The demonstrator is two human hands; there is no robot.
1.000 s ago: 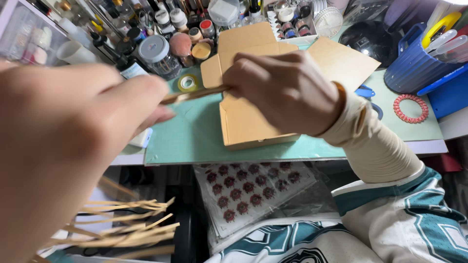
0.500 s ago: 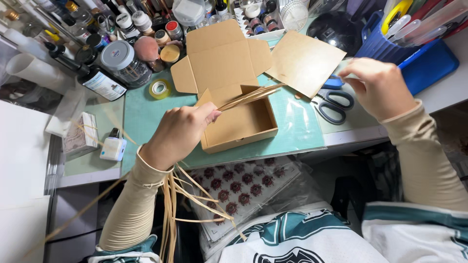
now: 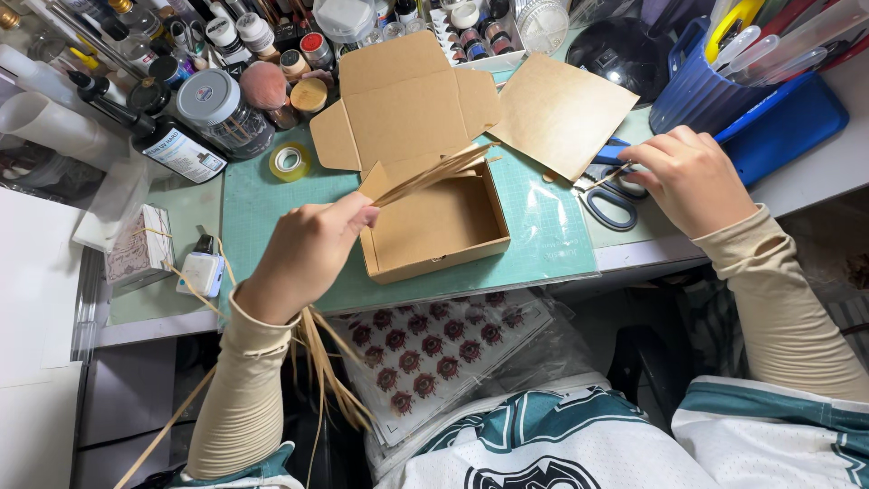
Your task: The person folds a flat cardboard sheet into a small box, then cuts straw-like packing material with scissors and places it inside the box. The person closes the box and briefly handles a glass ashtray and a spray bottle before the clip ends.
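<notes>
**Left hand holding the straw strips at the box as the right hand moves to the scissors**

The left hand (image 3: pixel 303 258) is gripping a bundle of tan straw strips (image 3: pixel 434 172), fingers pinched closed around them; the short ends are fanning out over the open cardboard box (image 3: pixel 434 226), while the long tails are trailing down past the wrist toward the lap. Half a second ago the same hand was gripping the strips at the box in much the same way, so the hold has hardly shifted. The right hand (image 3: pixel 692 177) is what has changed: a moment ago it was hovering beside the blue-handled scissors (image 3: pixel 608 195), and now it is resting over the handles, fingers curled. Whether they are actually passing through the loops is hard to tell from this angle, so I cannot say it is gripping them.

The box is sitting on the green cutting mat (image 3: pixel 543 235) at the middle of the bench (image 3: pixel 815 181), its lid flaps lying open behind it. A loose cardboard sheet (image 3: pixel 561 113) is lying just beside the flaps, touching the scissors' blades. A roll of tape (image 3: pixel 290 161) is sitting to the left of the box, with jars and bottles (image 3: pixel 217 104) crowding the back edge. A blue tool holder (image 3: pixel 701 86) is standing at the far right.
</notes>
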